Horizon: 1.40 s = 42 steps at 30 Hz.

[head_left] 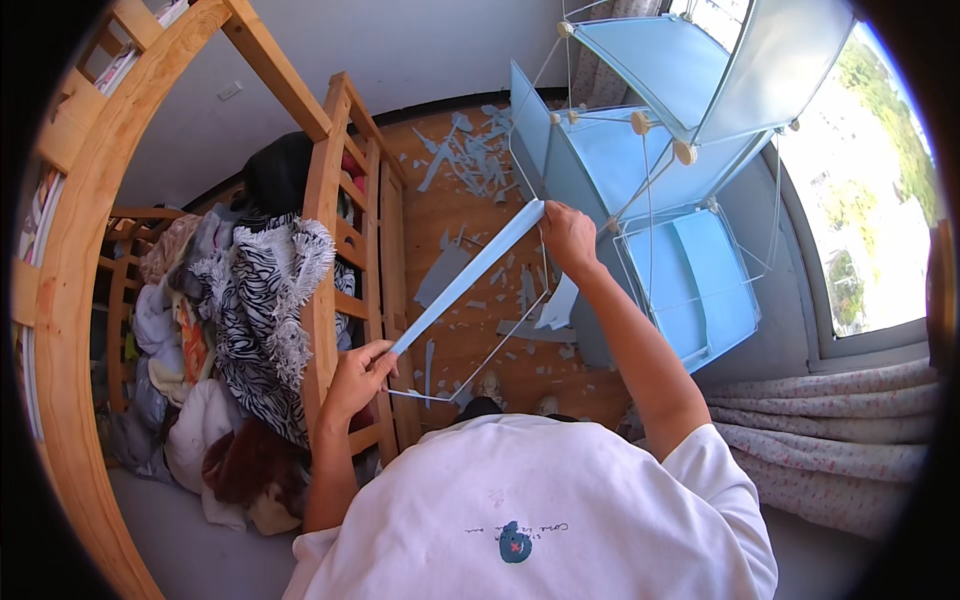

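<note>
A light-blue panel point(470, 275), seen nearly edge-on as a narrow band, stretches between my two hands. My left hand point(360, 380) is closed on its lower left end, beside the wooden bed rail. At the upper right end, my right hand point(569, 238) grips the panel, fingers wrapped round its edge. Below it runs a thin white wire frame point(500, 345), bent at a corner and reaching toward both hands. A pale strip point(422, 396) hangs along the wire under my left hand. How the panel is joined to the wire, I cannot tell.
Right of me stands a wire rack with blue panels point(640, 150) and round cream connectors point(685, 152), beside the window point(860, 200). Torn pale scraps point(470, 155) litter the wooden floor point(430, 215). Left is a wooden bunk bed point(322, 200) with heaped clothes and a zebra-striped blanket point(265, 310).
</note>
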{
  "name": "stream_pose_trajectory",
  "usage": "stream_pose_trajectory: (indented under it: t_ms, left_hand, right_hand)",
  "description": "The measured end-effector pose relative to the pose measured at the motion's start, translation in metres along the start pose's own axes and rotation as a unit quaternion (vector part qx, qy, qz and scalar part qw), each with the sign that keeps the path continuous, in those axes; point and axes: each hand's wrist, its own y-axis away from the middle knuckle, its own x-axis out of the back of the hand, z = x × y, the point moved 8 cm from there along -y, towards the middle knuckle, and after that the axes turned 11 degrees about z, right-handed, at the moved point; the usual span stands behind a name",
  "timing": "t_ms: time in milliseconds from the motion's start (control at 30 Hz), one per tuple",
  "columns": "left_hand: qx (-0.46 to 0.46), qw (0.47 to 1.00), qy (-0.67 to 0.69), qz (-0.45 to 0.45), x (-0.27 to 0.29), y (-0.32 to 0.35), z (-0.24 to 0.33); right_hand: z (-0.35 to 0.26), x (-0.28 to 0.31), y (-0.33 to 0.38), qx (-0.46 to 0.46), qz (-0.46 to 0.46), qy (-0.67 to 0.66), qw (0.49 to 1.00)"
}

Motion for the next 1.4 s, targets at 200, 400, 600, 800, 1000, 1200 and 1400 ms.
stream_pose_trajectory:
  t_ms: [200,400,600,800,1000,1200,1400]
  left_hand:
    - [-0.027,0.993,-0.108,0.034,-0.034,-0.024,-0.005]
    - [-0.005,0.992,0.113,0.060,-0.090,-0.043,0.040]
    - [-0.139,0.973,-0.012,0.184,-0.075,-0.069,0.081]
    - [-0.206,0.964,0.092,0.143,-0.068,-0.054,0.081]
    - [-0.243,0.954,0.118,0.126,-0.055,-0.045,0.085]
    - [-0.196,0.975,0.092,0.057,-0.051,-0.040,0.076]
    - [-0.312,0.915,-0.057,0.249,-0.044,-0.033,0.094]
  right_hand:
    - [-0.055,0.001,0.012,0.075,-0.065,-0.010,0.995]
    - [-0.100,0.001,0.037,0.150,-0.044,-0.042,0.987]
    - [-0.117,0.009,0.031,0.192,-0.129,-0.091,0.969]
    - [-0.120,0.017,0.028,0.249,-0.227,-0.256,0.906]
    - [-0.122,0.008,0.026,0.183,-0.323,-0.357,0.857]
    - [-0.122,0.001,0.033,0.068,-0.403,-0.415,0.813]
    - [-0.123,0.008,0.028,0.107,-0.300,-0.405,0.857]
